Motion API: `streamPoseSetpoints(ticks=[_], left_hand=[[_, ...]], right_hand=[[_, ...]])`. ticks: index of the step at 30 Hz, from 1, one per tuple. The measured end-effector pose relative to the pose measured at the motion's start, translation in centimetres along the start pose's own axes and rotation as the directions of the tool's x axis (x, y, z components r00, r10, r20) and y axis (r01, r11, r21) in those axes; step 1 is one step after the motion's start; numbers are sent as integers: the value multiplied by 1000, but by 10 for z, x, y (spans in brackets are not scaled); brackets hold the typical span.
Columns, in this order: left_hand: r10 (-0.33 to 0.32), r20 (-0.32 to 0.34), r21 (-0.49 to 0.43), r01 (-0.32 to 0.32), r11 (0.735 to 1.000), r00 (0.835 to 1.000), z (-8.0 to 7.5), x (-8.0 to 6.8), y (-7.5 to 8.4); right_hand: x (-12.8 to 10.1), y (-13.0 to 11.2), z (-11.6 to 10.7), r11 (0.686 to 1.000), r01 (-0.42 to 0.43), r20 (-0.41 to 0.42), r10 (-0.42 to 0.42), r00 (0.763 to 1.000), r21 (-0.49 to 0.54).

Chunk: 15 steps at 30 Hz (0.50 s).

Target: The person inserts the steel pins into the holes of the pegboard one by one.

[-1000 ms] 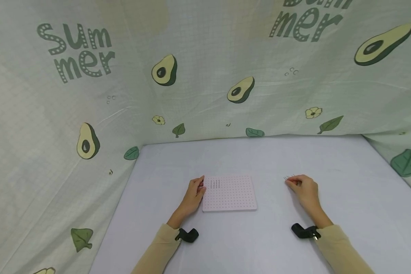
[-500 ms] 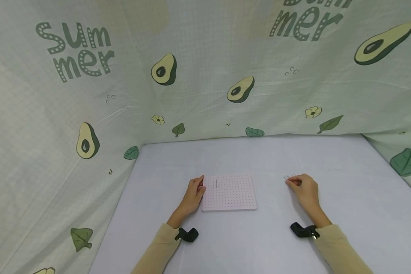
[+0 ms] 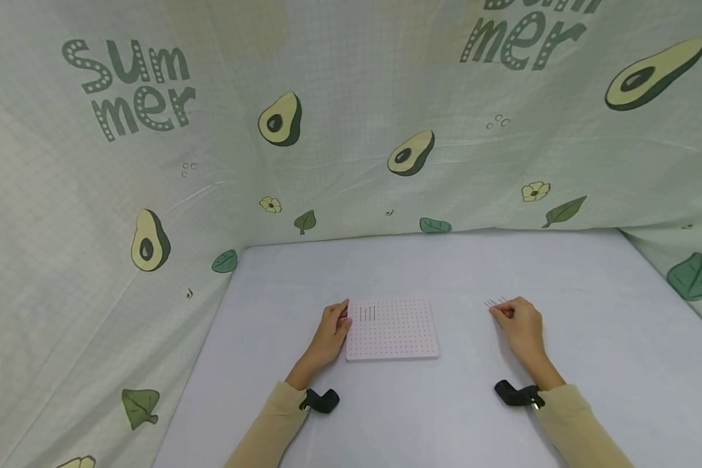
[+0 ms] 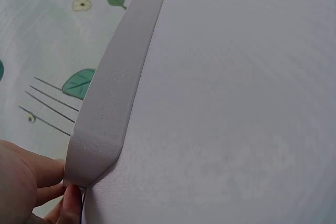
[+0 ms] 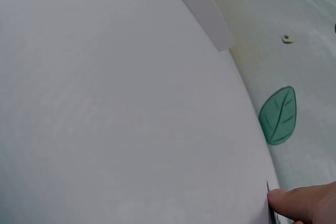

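My left hand (image 3: 330,333) rests at the left edge of the pink pegboard (image 3: 393,331), with its fingers touching the near corner. The board lies flat on the white table (image 3: 386,273), and a few thin pins (image 3: 367,314) stand upright in its left part. To the right, well apart from the board, my right hand (image 3: 519,323) pinches some loose pins (image 3: 494,302) lying on the table.

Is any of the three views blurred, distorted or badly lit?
Head view: even soft light, wide-angle bending at the edges, pegboard sharp. Left wrist view: the left hand is close and soft. Right wrist view: mostly the pale table, little detail.
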State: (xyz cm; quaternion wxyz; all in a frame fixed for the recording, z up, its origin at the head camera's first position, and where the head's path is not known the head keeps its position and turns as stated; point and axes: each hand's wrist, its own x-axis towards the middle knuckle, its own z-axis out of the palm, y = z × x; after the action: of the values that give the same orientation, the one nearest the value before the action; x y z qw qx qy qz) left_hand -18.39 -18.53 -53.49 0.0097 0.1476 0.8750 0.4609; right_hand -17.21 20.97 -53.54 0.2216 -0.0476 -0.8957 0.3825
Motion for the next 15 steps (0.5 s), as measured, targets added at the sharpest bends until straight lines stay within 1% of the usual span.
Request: streamPoseSetpoints(ticks=[10,15], left_hand=[[-2,3,17,2,1000,1000,0,-1,2],[2,4,23,-2,1000,1000,0,-1,1]], right_hand=[[0,-3,-1,1000,2,43,-1,999,-6],[-1,-5,-2,1000,16,28,-16,999,-10]])
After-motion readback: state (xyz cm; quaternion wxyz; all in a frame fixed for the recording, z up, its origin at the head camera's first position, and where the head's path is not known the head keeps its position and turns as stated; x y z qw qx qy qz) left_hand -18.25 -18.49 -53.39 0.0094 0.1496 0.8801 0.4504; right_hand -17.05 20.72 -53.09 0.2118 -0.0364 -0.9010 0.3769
